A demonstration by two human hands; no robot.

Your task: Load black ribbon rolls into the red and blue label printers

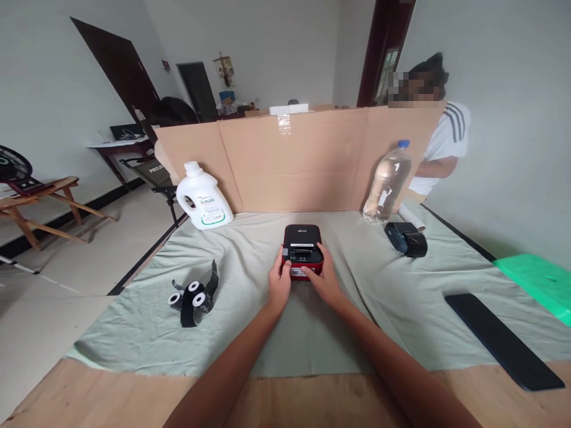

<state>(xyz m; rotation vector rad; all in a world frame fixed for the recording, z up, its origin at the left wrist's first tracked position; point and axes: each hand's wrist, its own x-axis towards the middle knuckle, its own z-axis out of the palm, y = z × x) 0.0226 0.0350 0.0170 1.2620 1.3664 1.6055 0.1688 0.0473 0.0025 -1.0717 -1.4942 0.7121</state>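
Observation:
A small black label printer (303, 238) with red lower sides sits on the pale green cloth at the middle. A slot crosses its top, and a white label is on its near face. My left hand (279, 279) grips the near left corner, thumb on the front edge. My right hand (326, 278) wraps round the near right corner, its thumb against the front face. Farther left on the cloth, three black rolls with white cores (194, 295) stand together with loose black strips.
The green cloth (312, 345) covers most of a wooden table (285, 401). A cardboard screen (294, 166) stands behind, with a white jug (206, 199) left and a water bottle (387, 187) right. Rightward lie a black device (405, 239), a dark flat slab (502, 339) and a green stool (535, 279).

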